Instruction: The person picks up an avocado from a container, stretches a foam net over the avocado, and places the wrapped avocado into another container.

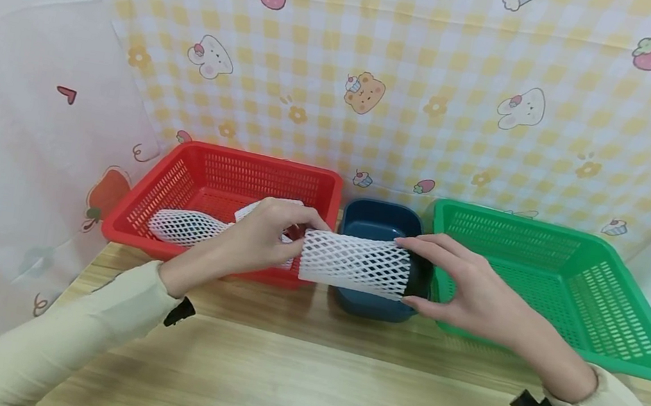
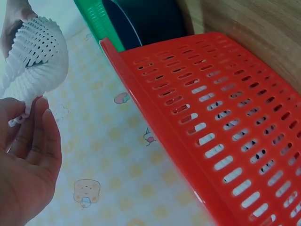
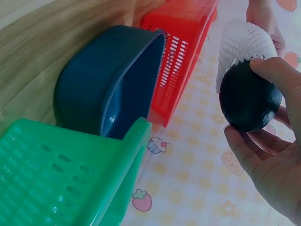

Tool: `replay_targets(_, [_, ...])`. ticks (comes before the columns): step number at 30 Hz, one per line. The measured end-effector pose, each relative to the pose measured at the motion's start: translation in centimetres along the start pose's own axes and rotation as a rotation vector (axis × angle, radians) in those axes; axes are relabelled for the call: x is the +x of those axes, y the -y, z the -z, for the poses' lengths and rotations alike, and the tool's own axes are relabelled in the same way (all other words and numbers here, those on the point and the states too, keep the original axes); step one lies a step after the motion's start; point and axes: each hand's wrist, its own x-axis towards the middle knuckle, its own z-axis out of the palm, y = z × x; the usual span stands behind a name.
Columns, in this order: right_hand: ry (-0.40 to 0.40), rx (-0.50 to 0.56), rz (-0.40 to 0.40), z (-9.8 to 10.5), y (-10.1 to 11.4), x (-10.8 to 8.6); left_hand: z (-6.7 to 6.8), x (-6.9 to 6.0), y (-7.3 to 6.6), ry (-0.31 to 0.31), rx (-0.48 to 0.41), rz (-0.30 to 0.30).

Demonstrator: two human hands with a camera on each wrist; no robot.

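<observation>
A white foam net sleeve [image 1: 354, 263] lies level between my two hands, above the front of the blue bin [image 1: 373, 308]. My left hand [image 1: 267, 233] pinches the sleeve's left end; in the left wrist view its fingertips hold the gathered edge. From the sleeve's right end pokes a dark, smooth oval fruit [image 3: 249, 96], possibly an avocado. My right hand [image 1: 464, 287] grips it with the thumb on one side and fingers on the other, fingertips at the sleeve's rim. The part of the fruit inside the net is mostly hidden.
Left of the bin stands a red basket [image 1: 268, 161] with more white foam sleeves [image 1: 185, 228] inside. A green basket [image 1: 645, 307] is on the right. All three stand along the back of the wooden table [image 1: 298, 388], before a checked cloth [image 1: 325, 119].
</observation>
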Motion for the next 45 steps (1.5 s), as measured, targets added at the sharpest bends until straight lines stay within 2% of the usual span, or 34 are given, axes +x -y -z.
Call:
replay_targets(9, [0.004, 0.017, -0.022, 0.0, 0.2, -0.2, 0.7, -0.4, -0.4, 0.104, 0.055, -0.035])
replay_targets(12, [0.011, 0.034, -0.033, 0.0, 0.2, -0.2, 0.6, -0.2, -1.0, 0.096, 0.096, -0.084])
replay_targets(14, [0.019, 0.047, -0.049, 0.0, 0.2, -0.2, 0.3, 0.2, -1.5, 0.080, 0.156, -0.153])
replay_targets(17, [0.037, 0.086, -0.091, 0.0, 0.1, -0.2, -0.6, 1.0, -2.5, 0.065, 0.303, -0.269])
replay_targets(19, [0.052, 0.128, -0.132, 0.0, 0.1, -0.2, -1.3, 1.4, -3.2, 0.079, 0.399, -0.310])
replay_targets(22, [0.076, 0.199, -0.199, -0.1, 0.1, -0.2, -2.3, 1.8, -4.1, 0.107, 0.509, -0.314])
replay_targets(26, [0.102, 0.260, -0.270, -0.3, 0.2, -0.1, -3.6, 2.4, -4.7, 0.127, 0.584, -0.303])
replay_targets(29, [0.113, 0.303, -0.304, -0.4, 0.3, 0.0, -4.5, 3.0, -4.8, 0.133, 0.599, -0.306])
replay_targets(34, [0.111, 0.374, -0.330, -0.6, 0.5, 0.1, -5.5, 3.5, -4.7, 0.143, 0.571, -0.289])
replay_targets(40, [0.063, 0.463, -0.330, -1.0, 0.2, -0.4, -5.5, 3.5, -4.1, 0.124, 0.503, -0.269])
replay_targets(45, [-0.005, 0.513, -0.288, -1.7, 0.0, -0.9, -5.5, 3.5, -3.7, 0.086, 0.455, -0.273])
